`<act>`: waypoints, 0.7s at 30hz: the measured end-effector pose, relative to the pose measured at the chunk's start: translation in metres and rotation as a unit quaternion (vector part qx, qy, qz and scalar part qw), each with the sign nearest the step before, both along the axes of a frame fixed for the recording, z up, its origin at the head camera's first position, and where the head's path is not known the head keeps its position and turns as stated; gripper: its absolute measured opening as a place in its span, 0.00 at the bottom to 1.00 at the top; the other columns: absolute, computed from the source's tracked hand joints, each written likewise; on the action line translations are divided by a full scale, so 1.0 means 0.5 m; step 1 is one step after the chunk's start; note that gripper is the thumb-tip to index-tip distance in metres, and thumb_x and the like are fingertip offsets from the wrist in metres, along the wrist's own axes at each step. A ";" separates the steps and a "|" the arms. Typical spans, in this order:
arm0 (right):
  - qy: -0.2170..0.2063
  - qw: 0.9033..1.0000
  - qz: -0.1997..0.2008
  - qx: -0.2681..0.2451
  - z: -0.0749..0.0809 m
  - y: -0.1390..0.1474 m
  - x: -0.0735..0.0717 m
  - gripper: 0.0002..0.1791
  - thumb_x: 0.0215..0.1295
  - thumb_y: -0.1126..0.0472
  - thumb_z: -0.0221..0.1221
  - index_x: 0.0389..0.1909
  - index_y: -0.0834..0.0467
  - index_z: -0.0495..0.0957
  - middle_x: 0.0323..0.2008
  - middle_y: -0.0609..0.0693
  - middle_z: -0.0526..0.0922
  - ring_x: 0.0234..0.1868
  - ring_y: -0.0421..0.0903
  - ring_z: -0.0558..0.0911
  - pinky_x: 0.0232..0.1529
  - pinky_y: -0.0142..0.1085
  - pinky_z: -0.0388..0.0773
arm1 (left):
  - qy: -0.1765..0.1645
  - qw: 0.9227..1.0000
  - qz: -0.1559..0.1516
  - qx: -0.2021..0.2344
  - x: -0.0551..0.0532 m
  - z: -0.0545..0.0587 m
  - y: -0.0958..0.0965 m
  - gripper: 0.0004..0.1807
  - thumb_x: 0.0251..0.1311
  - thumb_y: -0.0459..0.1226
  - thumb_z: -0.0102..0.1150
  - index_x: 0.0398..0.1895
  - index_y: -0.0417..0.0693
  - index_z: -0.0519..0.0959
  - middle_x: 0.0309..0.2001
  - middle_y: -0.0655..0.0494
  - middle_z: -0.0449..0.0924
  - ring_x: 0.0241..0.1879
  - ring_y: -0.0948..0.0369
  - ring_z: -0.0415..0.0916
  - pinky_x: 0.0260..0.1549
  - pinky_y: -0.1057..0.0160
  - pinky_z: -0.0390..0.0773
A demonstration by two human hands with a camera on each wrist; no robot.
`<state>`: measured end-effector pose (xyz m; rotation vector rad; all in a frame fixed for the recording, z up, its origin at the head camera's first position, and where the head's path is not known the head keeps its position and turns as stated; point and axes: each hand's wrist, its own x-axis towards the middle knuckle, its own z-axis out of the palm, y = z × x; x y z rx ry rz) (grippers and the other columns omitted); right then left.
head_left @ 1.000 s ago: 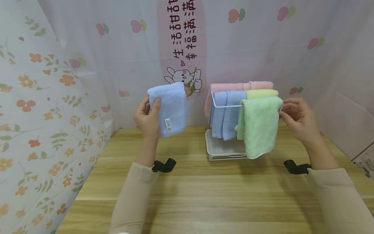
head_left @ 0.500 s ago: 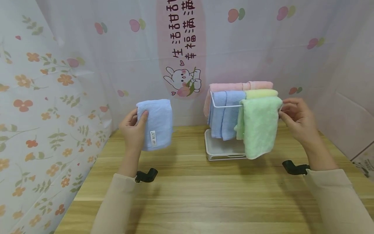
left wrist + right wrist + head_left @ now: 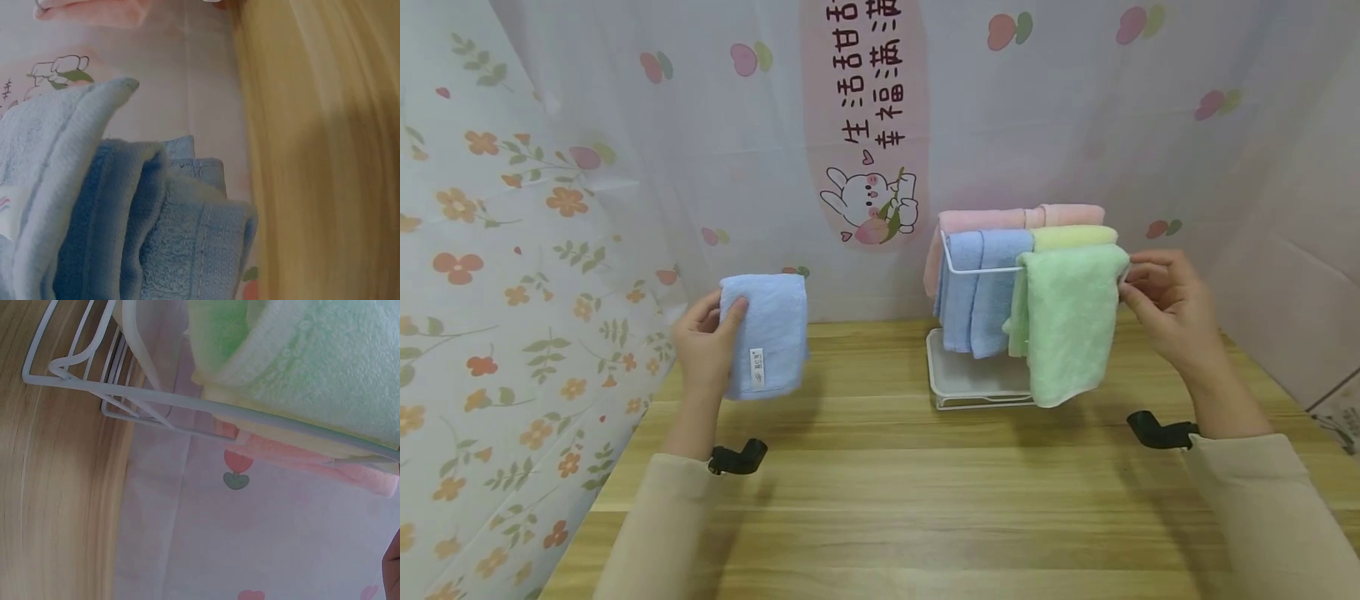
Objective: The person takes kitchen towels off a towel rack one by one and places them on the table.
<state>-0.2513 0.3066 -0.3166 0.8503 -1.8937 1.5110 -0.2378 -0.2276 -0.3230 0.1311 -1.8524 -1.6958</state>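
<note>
My left hand [image 3: 706, 346] grips a folded light-blue towel [image 3: 771, 333] by its left edge, thumb in front, held up left of the rack. Its white label faces me; the left wrist view shows the towel's layered folds [image 3: 194, 244]. At the right my right hand [image 3: 1172, 308] pinches the upper right corner of a white wire towel rack [image 3: 958, 272], beside a hanging green towel [image 3: 1071, 325]. In the right wrist view the rack's white bar [image 3: 187, 403] runs toward the hand, which barely shows at the edge. The fingertips are partly hidden behind the bar and towel.
Other blue towels [image 3: 988, 292], a yellow towel [image 3: 1075, 238] and pink towels [image 3: 992, 221] hang on the rack. Its base has a white tray [image 3: 973, 379] on the wooden table [image 3: 887, 500]. A printed curtain [image 3: 737, 167] stands behind and a floral one [image 3: 512, 333] at left.
My left hand has moved left and down with the blue towel, away from the rack. The right hand keeps its place at the rack's corner.
</note>
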 end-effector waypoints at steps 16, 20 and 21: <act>0.011 0.998 -0.054 0.036 0.007 0.000 0.003 0.18 0.64 0.82 0.52 0.54 0.78 0.64 0.39 0.35 0.85 0.32 0.30 0.83 0.38 0.18 0.79 | -0.148 0.989 0.013 -0.017 -0.034 -0.077 -0.054 0.22 0.57 0.45 0.72 0.52 0.45 0.83 0.24 0.74 0.81 0.25 0.73 0.78 0.27 0.75 0.79; 0.009 0.998 -0.055 0.036 0.007 -0.001 0.002 0.18 0.63 0.83 0.52 0.54 0.78 0.64 0.39 0.35 0.85 0.32 0.30 0.83 0.38 0.18 0.79 | -0.198 0.978 0.007 -0.065 -0.046 -0.094 -0.069 0.26 0.59 0.47 0.69 0.59 0.49 0.80 0.43 0.60 0.85 0.34 0.72 0.77 0.31 0.77 0.78; 0.008 0.998 -0.052 0.034 0.006 -0.001 0.002 0.18 0.63 0.83 0.52 0.54 0.78 0.64 0.39 0.35 0.85 0.32 0.30 0.83 0.37 0.18 0.79 | -0.203 0.976 0.002 -0.078 -0.049 -0.099 -0.073 0.26 0.61 0.46 0.68 0.62 0.49 0.78 0.49 0.56 0.84 0.38 0.70 0.78 0.33 0.77 0.78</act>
